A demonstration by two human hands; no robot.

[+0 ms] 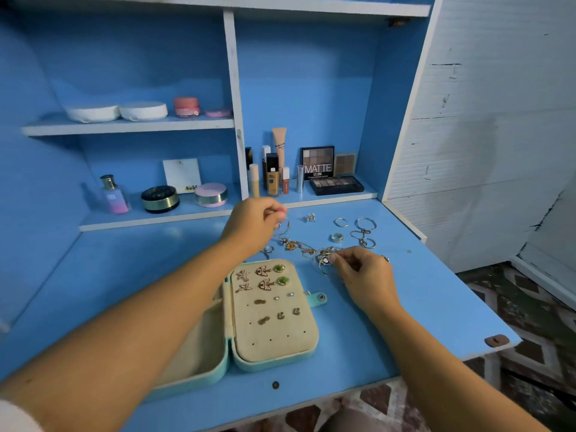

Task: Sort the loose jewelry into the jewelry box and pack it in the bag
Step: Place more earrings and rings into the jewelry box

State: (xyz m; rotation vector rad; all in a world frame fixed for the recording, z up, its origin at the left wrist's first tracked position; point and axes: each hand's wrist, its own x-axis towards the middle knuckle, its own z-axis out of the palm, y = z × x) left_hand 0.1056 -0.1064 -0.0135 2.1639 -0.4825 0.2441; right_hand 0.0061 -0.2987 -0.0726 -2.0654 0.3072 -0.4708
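Blue cabinet shelves lined with cosmetics (274, 179) back a fold-down desk (430, 307) where a person sorts jewelry. Both hands work at a tangle of gold chains (304, 249) lying just beyond the open jewelry box (274, 349). The left hand (249, 226) has its fingers curled, thumb and forefinger pinching what looks like a thin gold hoop (285, 226) at the far end of the tangle. The right hand (364, 272) pinches a small pendant piece (324, 260) at the near end, its other fingers tucked in. The box lies flat at the desk's centre, its beige pad carrying pairs of earrings (264, 277); the compartment under the left forearm shows nothing that can be made out. Several rings (337, 237) sit loose on the desk, apart from the box. No bag is in view, so sorting looks partly done and packing not begun. The step in hand appears to be freeing one piece from the knot. It likely goes best by lifting little and drawing the two ends apart gently, so the fine links slacken rather than cinch. A sharp tug could tighten the snarl or sweep neighbouring rings toward the desk's open edge.
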